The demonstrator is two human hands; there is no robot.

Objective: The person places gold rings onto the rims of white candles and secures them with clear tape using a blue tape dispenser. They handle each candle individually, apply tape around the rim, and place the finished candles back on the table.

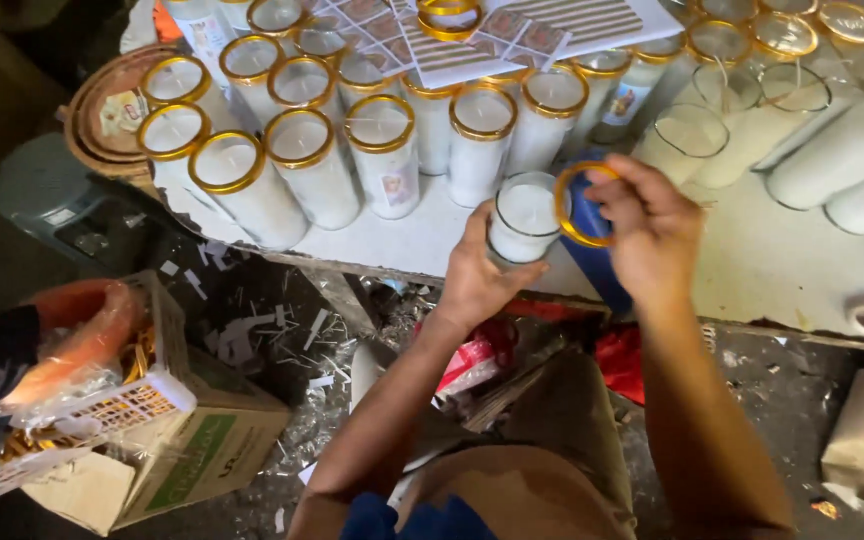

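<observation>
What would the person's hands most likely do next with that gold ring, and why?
Probably lower the gold ring onto the candle glass. The left hand holds that glass, whose rim is bare, the right hand holds the ring beside it, and the finished candles behind wear such rings.

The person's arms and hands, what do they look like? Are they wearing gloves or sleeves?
No gloves. The left hand and right hand are both bare, with no rings, watch or bracelet showing. Both forearms are bare too, with no sleeves reaching them anywhere in this head view. Near the bottom edge there is brown clothing and a bit of blue cloth on the person.
</observation>
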